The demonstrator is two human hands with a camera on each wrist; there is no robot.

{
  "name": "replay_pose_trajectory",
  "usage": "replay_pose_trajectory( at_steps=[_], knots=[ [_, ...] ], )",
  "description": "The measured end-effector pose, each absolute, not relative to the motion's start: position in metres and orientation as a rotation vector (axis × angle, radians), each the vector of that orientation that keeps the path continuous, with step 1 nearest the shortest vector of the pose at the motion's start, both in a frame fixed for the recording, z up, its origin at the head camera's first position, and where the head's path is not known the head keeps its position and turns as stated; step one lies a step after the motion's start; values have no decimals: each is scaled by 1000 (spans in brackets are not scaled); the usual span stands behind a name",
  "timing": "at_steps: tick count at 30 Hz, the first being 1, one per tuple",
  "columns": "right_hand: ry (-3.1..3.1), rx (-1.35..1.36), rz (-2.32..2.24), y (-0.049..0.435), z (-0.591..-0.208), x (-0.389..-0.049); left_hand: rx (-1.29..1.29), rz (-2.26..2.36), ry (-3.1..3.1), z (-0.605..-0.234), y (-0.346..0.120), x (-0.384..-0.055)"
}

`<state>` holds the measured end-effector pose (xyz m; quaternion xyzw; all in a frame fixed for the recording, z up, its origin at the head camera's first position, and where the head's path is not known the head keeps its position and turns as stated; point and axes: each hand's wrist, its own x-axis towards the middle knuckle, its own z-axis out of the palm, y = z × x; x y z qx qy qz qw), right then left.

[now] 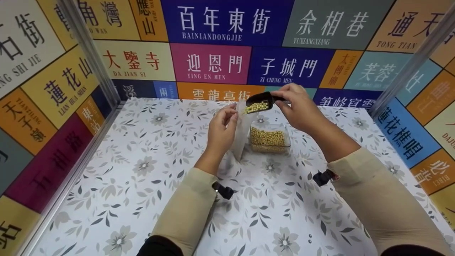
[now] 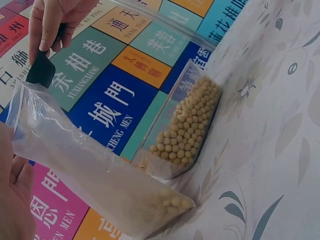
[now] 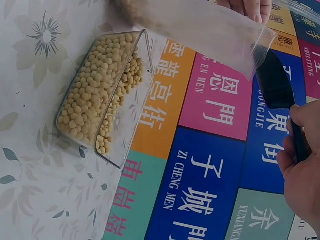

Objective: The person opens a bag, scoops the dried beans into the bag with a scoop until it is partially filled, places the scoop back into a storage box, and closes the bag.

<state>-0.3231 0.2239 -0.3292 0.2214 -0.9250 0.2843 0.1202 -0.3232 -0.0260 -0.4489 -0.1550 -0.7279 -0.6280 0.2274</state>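
Note:
A frosted plastic zip bag [image 1: 241, 135] hangs upright from my left hand [image 1: 221, 131], which pinches it near its top edge. Several soybeans [image 2: 175, 201] show through the bag's bottom corner. My right hand [image 1: 298, 106] grips the handle of a black scoop [image 1: 263, 101]. Soybeans lie in the scoop, whose front lip is at the bag's mouth and tilts toward it. Below the scoop, just right of the bag, stands a clear rectangular container [image 1: 270, 149] part filled with soybeans [image 3: 95, 90].
The table has a white cloth [image 1: 142, 199] with grey flowers and leaves. Panels with coloured street-name signs [image 1: 209, 64] stand behind the table and on both sides. Metal posts [image 1: 92, 53] mark the back corners.

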Motion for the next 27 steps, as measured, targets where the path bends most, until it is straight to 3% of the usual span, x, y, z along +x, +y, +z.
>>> replay_pose_trajectory(
  at_steps=[20,27],
  knots=[
    [-2652,686,774,233,-334,-323,-412,-1693,-1985,-449,-27,-323],
    [-2673,542,963,253,-342,-323,-378,-1698,-2004,-448,-26,-323]
  ],
)
